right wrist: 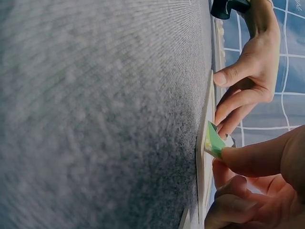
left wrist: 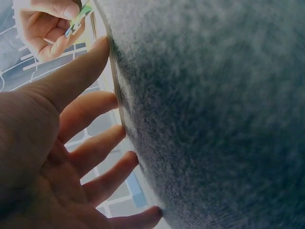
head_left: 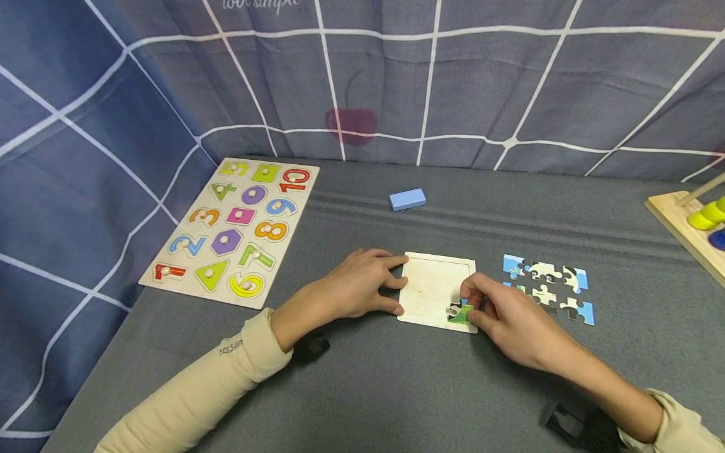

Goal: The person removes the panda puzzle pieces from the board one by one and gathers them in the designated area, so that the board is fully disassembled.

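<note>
A square wooden puzzle tray [head_left: 427, 283] with a raised rim lies flat on the grey table. My left hand [head_left: 362, 283] touches the tray's left edge with fairly straight, spread fingers. Between thumb and fingers my right hand [head_left: 512, 321] pinches a green, black and white jigsaw piece [head_left: 460, 313] over the tray's lower right corner. In the right wrist view that jigsaw piece [right wrist: 215, 140] is tilted above the tray's surface. Several loose jigsaw pieces [head_left: 544, 271], blue, black and white, lie right of the tray, partly hidden behind my right hand.
A wooden number board [head_left: 238, 236] with knobbed shapes lies at the left. A blue block [head_left: 407, 200] sits behind the tray. At the right edge stands a wooden base [head_left: 688, 229] with yellow and blue pieces. A dark grid-patterned curtain [head_left: 385, 82] hangs behind the table.
</note>
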### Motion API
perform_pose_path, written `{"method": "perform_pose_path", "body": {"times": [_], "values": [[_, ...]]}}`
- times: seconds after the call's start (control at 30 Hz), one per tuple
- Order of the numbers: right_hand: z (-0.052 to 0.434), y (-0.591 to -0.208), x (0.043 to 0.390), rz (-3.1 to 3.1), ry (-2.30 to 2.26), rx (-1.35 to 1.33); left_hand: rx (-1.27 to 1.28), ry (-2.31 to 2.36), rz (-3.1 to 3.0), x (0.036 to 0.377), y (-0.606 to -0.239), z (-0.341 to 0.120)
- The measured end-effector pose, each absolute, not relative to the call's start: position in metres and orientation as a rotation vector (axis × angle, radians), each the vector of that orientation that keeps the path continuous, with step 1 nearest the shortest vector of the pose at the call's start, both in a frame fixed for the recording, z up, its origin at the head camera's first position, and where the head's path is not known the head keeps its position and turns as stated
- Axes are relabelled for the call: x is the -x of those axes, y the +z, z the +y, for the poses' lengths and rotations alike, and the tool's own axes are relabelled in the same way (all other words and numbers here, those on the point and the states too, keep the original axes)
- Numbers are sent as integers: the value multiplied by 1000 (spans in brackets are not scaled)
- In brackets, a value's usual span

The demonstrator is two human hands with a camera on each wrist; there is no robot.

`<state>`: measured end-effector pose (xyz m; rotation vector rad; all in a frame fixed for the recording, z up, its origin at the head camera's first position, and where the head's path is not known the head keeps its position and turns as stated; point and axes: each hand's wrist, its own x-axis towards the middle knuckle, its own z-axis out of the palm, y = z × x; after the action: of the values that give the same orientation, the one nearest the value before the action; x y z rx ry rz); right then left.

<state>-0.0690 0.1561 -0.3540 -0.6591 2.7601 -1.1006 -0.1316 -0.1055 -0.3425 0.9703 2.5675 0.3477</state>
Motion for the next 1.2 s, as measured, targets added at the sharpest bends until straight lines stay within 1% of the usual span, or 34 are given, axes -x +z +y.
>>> {"method": "perform_pose_path", "body": {"times": [0.4, 0.9, 1.03, 1.2], "values": [[167, -357, 62, 2667, -1353, 671, -976, 343, 2572, 131, -343, -105], [217, -368, 39, 2710, -1434, 543, -994, 347, 2573, 131, -342, -106], [240, -369, 31, 2760, -1374, 441, -1004, 353, 2579, 131, -342, -106], [270, -374, 18, 2801, -1280, 210, -1009, 353, 2579, 131, -342, -107]]}}
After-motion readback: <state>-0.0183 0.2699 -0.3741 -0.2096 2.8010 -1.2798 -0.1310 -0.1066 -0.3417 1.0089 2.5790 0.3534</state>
